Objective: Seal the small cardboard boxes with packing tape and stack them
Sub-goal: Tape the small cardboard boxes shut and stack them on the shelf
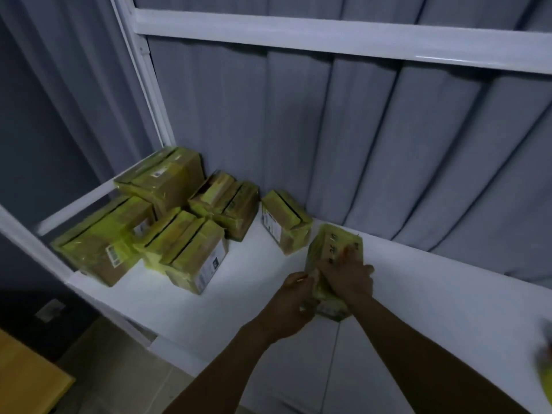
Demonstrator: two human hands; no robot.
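Observation:
A small cardboard box (336, 249) wrapped in yellow-green tape lies on the white shelf (418, 294). My right hand (351, 277) presses flat on its top near end. My left hand (294, 297) grips its left near corner. Both hands hold this box. To the left, several taped boxes sit grouped: one lone box (285, 224), a pair (227, 203) behind, and larger ones (101, 240) at the shelf's left end, one box (164, 180) stacked on top at the back.
Grey curtains (358, 130) hang behind the shelf. White frame bars (328, 34) cross above and a post (143, 79) stands at left. A yellow blurred object (545, 375) shows at the right edge. A wooden surface (27, 380) lies at bottom left.

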